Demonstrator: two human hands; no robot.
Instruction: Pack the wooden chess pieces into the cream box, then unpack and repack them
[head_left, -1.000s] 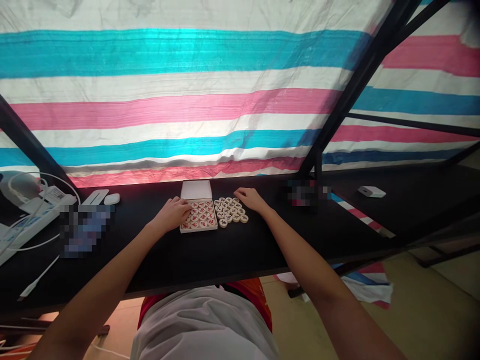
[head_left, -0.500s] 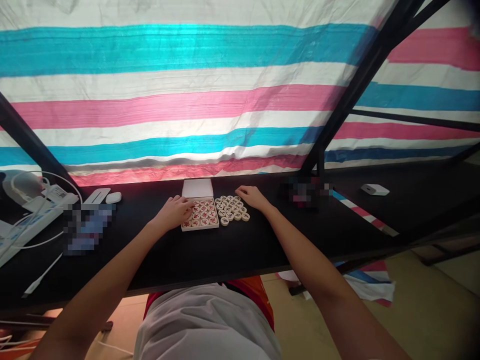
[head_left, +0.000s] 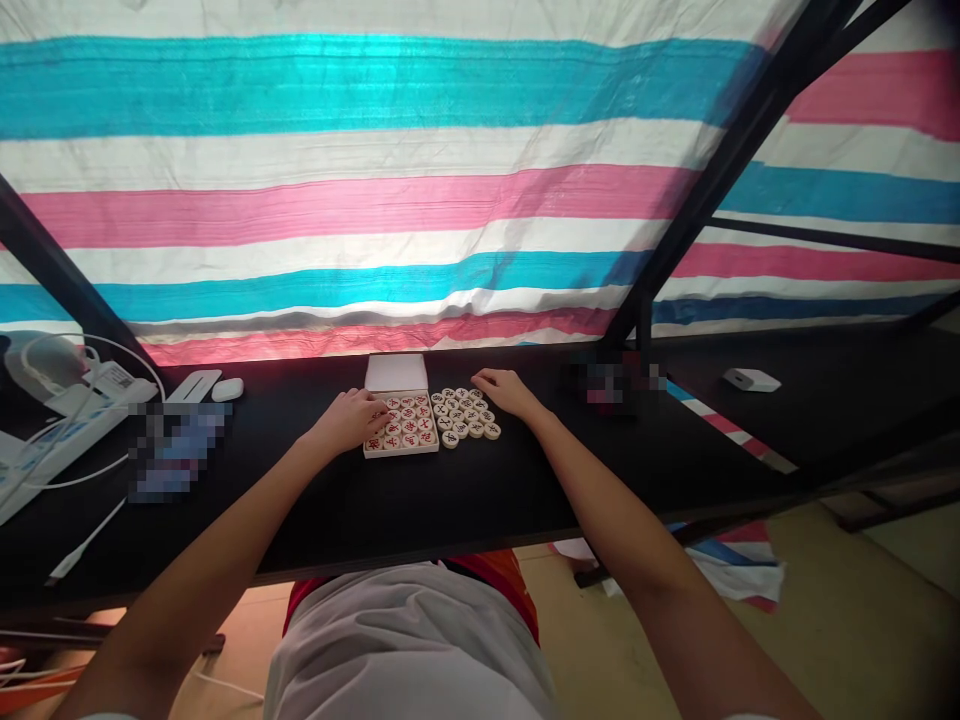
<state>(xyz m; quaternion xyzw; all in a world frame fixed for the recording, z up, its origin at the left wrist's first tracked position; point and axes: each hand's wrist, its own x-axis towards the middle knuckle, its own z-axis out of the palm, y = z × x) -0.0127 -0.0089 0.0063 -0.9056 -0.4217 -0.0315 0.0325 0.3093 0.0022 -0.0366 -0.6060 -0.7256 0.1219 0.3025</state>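
A small pale box (head_left: 401, 450) on the black table holds several round chess pieces (head_left: 409, 423) with red marks. My left hand (head_left: 346, 420) rests at the box's left edge, fingers curled over the pieces there; what they hold is hidden. Right of the box lies a loose cluster of pale round pieces (head_left: 465, 415) with dark marks. My right hand (head_left: 508, 391) lies at the cluster's far right side, fingers stretched toward it, touching the nearest pieces. The box's white lid (head_left: 395, 372) lies just behind the box.
The black table (head_left: 450, 500) runs left to right under a striped cloth. At the left are a white power strip with cables (head_left: 67, 425), a white mouse (head_left: 227, 389) and a blurred patch. A small white device (head_left: 751, 380) sits far right. Black frame bars rise behind.
The view has shifted slightly; both hands stay at the box and the loose pieces, with only small finger movements.
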